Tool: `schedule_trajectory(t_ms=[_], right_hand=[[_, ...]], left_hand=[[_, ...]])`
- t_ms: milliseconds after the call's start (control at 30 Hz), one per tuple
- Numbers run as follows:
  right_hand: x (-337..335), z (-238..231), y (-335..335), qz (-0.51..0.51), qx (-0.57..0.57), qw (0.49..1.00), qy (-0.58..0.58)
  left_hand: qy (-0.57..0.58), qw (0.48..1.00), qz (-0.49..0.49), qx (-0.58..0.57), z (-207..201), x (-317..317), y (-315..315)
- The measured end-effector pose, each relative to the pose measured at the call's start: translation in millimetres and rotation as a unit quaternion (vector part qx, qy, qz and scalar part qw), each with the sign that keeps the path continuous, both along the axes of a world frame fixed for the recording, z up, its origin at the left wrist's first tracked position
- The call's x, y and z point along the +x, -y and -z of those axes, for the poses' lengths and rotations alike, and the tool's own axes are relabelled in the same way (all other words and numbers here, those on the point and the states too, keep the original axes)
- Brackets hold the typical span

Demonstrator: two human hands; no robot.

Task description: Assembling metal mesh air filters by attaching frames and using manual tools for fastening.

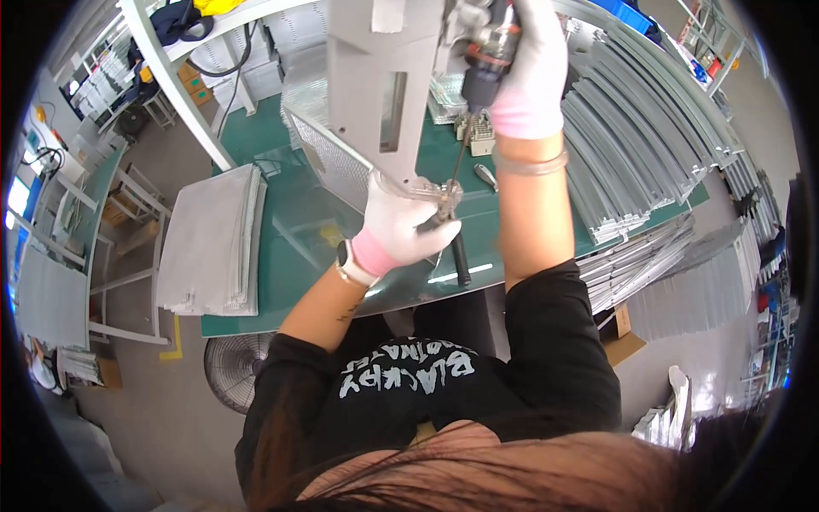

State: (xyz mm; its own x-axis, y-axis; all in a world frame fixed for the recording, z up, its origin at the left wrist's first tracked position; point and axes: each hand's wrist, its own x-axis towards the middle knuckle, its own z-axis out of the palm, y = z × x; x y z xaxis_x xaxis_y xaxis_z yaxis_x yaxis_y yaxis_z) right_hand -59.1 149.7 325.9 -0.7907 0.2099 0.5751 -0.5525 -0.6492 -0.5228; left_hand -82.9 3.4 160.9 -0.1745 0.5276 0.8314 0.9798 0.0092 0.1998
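Hands in white gloves work together at the lower end of a gray metal panel (pixel 360 90): the left hand (pixel 394 224) is curled closed on that end, thumb bent toward a small fitting (pixel 448 198), while the right hand (pixel 539 64) is wrapped around a power driver (pixel 488 72) farther out. The driver's long bit (pixel 464 158) slants down to the fitting.

For a clean drive, the left thumb should probably sit clear of the tip, with the panel braced so that it cannot twist. The bit would do best in line with the fastener, under steady pressure and a gentle trigger, since so long a shaft may wander or slip.

Nearest, a black handle (pixel 461 260) shows below the left thumb; I cannot tell whether it lies on the green tabletop (pixel 290 273) or hangs from the grasp. Glove and glare mask the exact seat of the tip, and any screw is too small to make out. The right fingers are partly hidden, so the trigger cannot be judged. Farthest off, the panel's top and the driver's rear run past the upper edge.
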Motion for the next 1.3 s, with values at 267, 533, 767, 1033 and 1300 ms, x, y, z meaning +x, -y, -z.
schedule_trajectory(t_ms=[267, 533, 767, 1033, 1300], right_hand=[[4, -1, -3, 0.055, 0.145, 0.987, -0.033], [-8, 37, -11, 0.092, 0.204, 0.974, -0.047], [9, 31, 13, 0.104, 0.199, 0.974, -0.031], [16, 31, 1, 0.176, 0.221, 0.959, 0.001], [22, 25, 26, 0.103, 0.129, 0.986, 0.006]], left_hand=[[-0.060, 0.934, 0.147, -0.320, 60, 55, 159], [-0.034, 0.930, -0.015, -0.365, 123, 66, 182], [0.360, 0.717, -0.382, -0.458, 106, -61, 133], [0.078, 0.959, -0.251, -0.103, 36, 24, 91], [0.032, 0.952, -0.293, -0.085, 13, 49, 104]])
